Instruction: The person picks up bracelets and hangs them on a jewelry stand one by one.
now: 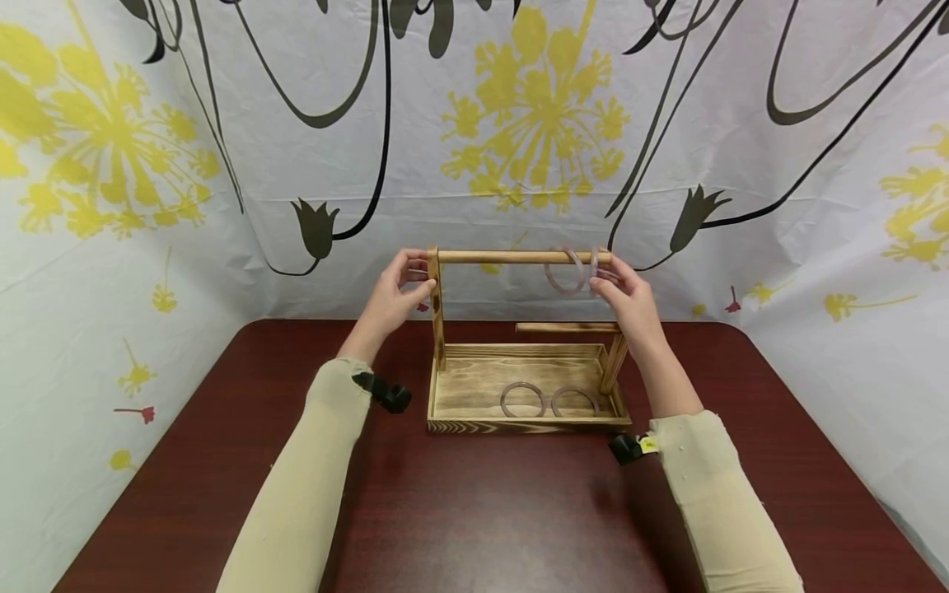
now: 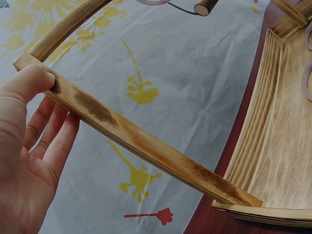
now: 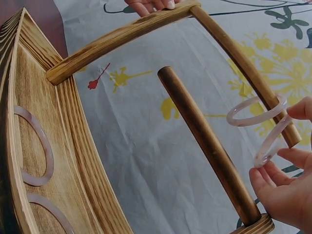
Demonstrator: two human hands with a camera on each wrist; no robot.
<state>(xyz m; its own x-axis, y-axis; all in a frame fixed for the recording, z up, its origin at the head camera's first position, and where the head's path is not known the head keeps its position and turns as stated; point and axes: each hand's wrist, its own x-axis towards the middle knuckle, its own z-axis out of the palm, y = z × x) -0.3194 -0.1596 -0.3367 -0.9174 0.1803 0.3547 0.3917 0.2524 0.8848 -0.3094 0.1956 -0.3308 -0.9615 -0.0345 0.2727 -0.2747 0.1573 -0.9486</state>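
A wooden rack has an upright post, and my left hand grips the top of it between thumb and fingers. From that post the upper rod runs rightward to a free end. My right hand is at this end, pinching a pale pinkish bangle that encircles the rod near its tip. Just inward on the same rod hangs a second bangle. Two more bangles, one on the left and one on the right, lie in the rack's tray.
Lower down, a shorter rod points left from the right post, below the right hand. The rack stands on a dark red table. Behind it hangs a white cloth with yellow and grey flower prints.
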